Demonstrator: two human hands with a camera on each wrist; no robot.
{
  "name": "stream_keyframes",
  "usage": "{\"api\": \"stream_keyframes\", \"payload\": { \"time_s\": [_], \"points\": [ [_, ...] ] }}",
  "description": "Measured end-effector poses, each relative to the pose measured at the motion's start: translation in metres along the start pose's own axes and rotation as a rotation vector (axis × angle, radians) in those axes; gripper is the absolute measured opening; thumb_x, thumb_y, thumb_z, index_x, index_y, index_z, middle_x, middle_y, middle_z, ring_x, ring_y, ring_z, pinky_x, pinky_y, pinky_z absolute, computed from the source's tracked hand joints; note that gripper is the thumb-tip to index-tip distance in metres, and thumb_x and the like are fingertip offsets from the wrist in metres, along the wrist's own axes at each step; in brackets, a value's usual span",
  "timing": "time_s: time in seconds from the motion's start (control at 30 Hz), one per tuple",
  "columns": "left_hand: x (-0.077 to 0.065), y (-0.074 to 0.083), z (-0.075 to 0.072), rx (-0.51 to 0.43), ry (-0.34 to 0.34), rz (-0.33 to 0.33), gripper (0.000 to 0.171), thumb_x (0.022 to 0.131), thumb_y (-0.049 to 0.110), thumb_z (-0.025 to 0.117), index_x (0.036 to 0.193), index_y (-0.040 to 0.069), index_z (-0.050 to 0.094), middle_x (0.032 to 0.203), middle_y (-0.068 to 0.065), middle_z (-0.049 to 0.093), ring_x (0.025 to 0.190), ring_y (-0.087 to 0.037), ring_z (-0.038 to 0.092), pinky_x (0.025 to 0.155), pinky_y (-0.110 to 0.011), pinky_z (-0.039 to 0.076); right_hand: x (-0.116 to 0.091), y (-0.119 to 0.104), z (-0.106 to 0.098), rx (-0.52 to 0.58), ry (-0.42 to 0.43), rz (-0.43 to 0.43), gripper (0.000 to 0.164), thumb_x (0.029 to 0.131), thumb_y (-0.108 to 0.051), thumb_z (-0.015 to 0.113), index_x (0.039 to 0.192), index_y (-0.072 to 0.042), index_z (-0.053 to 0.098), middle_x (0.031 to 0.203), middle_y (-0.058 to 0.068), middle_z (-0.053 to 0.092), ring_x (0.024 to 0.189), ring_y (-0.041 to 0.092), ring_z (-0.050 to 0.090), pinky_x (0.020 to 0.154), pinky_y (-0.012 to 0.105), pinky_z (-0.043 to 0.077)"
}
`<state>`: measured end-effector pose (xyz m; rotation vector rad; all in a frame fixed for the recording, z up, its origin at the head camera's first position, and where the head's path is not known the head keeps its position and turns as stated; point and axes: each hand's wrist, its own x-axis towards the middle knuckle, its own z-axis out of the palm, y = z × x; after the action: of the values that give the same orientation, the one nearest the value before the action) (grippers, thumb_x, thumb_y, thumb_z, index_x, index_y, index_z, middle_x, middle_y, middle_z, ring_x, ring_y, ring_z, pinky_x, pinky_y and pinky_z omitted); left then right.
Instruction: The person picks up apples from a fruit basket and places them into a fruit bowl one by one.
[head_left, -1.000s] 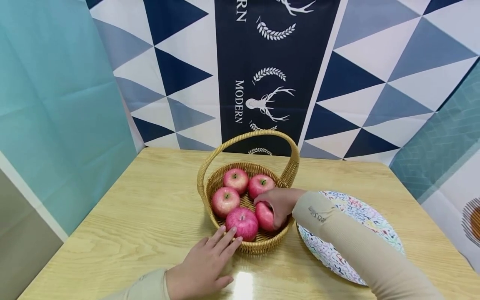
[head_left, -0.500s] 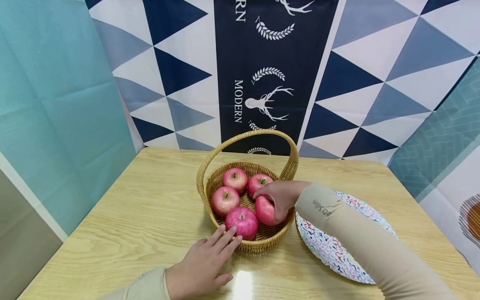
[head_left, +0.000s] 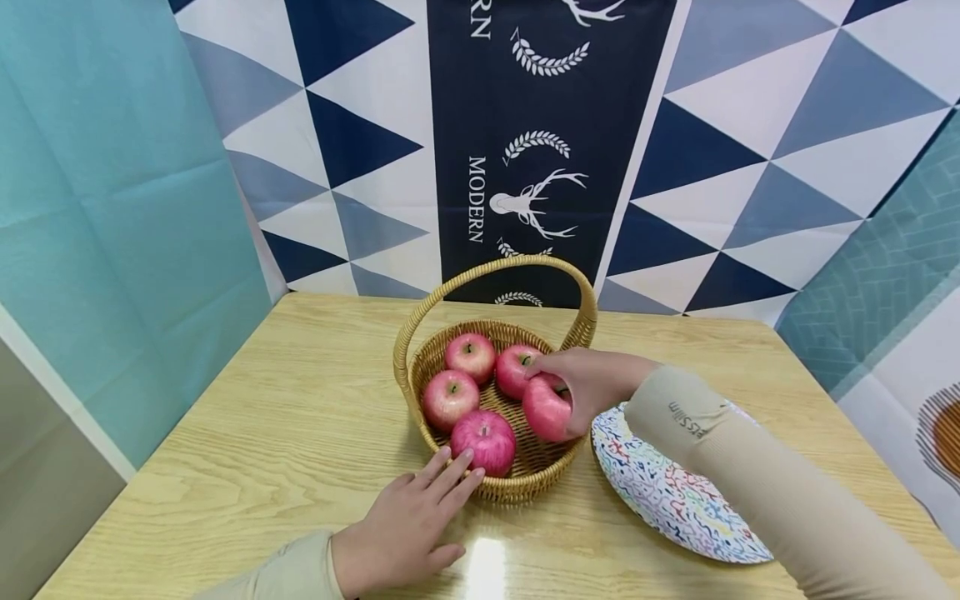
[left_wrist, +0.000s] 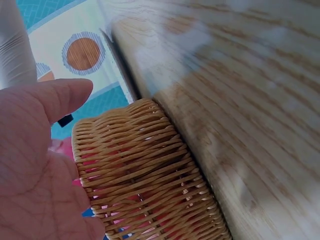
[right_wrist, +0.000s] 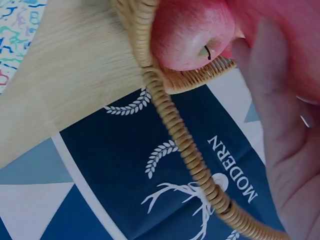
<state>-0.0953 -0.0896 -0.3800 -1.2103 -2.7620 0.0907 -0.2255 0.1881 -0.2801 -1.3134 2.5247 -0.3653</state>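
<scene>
Right hand (head_left: 592, 385): we see its thumb and fingers curled round a glossy, round, pink-red apple (head_left: 546, 412), gripping it.
Held apple: we find it at the right side of the round, tan wicker basket (head_left: 517, 493) with a tall arched handle (head_left: 517, 261); we cannot tell whether it touches the basket's floor.
Left hand (head_left: 412, 525): it grips nothing; its straight fingers rest on the basket's near rim, and we cannot tell whether the tips touch the fruit behind them.
Loose apples: we count four in the basket, a deep magenta-pink front apple (head_left: 483, 443), a paler left apple (head_left: 450, 400), a rosy back apple (head_left: 470, 357) and a pink right-hand apple (head_left: 513, 372) just beside the held one.
Right of basket: we see a flat, round, white mat with multicoloured squiggles (head_left: 667, 492), partly hidden by a beige sleeve (head_left: 757, 475).
Underneath: a pale, wood-grained tabletop (head_left: 315, 417) carries the basket and mat.
Behind: a navy panel (head_left: 615, 108) reads "MODERN".
</scene>
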Motion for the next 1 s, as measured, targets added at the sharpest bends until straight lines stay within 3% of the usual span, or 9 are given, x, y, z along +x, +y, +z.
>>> {"api": "stream_keyframes", "payload": {
  "time_s": [0.37,1.0],
  "points": [
    [0.000,-0.001,0.001,-0.010,0.014,-0.004,0.076,0.088,0.050,0.061,0.147,0.010,0.037,0.151,-0.010,0.037,0.137,-0.030,0.035,0.086,-0.041,0.049,-0.028,0.011,0.001,0.020,0.192,0.011,0.068,0.064,-0.029,0.078,0.122,0.000,0.059,0.110,-0.001,0.064,0.095,0.015,0.059,0.078,0.031,0.052],
    [0.001,0.000,0.000,-0.028,-0.015,-0.019,0.076,0.089,0.051,0.060,0.149,0.011,0.035,0.152,-0.010,0.034,0.139,-0.030,0.032,0.087,-0.042,0.048,-0.049,0.025,-0.002,0.014,0.194,0.067,0.066,0.064,-0.033,0.079,0.119,-0.003,0.060,0.104,-0.004,0.064,0.088,0.012,0.058,0.071,0.026,0.052]
  ]
}}
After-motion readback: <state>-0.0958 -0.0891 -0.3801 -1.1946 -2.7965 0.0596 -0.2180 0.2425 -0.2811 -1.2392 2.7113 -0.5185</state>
